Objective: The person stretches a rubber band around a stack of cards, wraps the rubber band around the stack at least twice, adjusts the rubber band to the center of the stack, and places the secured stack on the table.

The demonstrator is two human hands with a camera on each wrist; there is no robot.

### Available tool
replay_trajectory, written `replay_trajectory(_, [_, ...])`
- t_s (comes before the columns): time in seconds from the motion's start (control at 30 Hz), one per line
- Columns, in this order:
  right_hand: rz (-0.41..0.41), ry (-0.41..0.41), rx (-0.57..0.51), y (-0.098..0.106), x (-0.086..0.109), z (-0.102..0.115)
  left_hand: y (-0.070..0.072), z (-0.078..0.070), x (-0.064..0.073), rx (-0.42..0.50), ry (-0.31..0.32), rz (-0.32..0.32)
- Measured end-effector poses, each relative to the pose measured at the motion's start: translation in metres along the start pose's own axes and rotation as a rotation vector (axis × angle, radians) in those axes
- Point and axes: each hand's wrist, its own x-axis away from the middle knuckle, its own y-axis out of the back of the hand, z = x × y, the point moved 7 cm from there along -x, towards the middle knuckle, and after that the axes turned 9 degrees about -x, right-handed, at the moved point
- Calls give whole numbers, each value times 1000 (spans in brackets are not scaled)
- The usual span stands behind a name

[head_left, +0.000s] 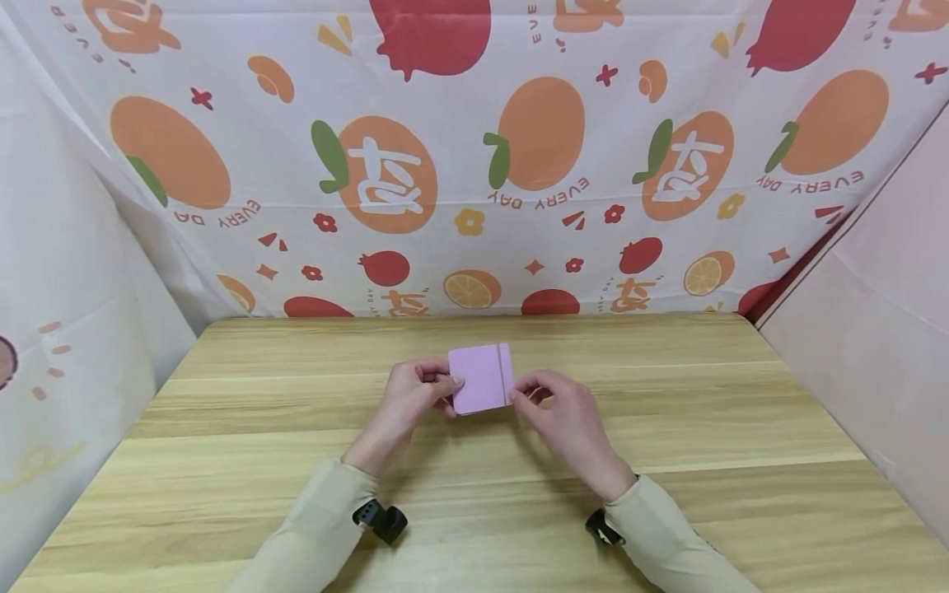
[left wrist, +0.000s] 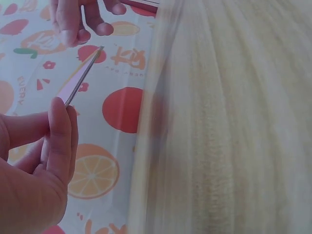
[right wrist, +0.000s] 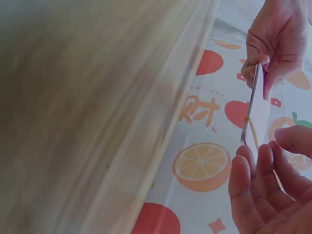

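Note:
A thin pink square notebook [head_left: 478,379] with rounded corners is held up over the table. A narrow yellowish elastic band [head_left: 501,375] runs down it near its right edge. My left hand [head_left: 415,399] pinches the left side, thumb on the face and fingers behind. At the lower right corner, by the band's end, the thumb and index fingertip of my right hand [head_left: 559,412] come together. In the left wrist view, the notebook [left wrist: 78,83] appears almost edge-on. The right wrist view shows the band [right wrist: 252,129] crossing the edge close to my right fingers, which partly hide that corner.
The wooden table [head_left: 296,478] spreads beneath both hands. A fruit-print cloth [head_left: 467,247] hangs behind its far edge, with pale cloth on either side. Dark straps with small devices [head_left: 385,520] sit on both wrists over the sleeves.

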Motion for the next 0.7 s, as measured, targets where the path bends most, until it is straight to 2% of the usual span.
replay_trajectory(0.33, [-34, 40, -22, 7, -2, -2, -3, 5, 2, -23, 38, 48])
replay_trajectory(0.53, [-59, 94, -17, 12, -5, -2, -6, 5, 2, -27, 11, 82])
replay_trajectory(0.7, [-63, 129, -4, 15, -6, -3, -10, 7, 2, -7, 18, 99])
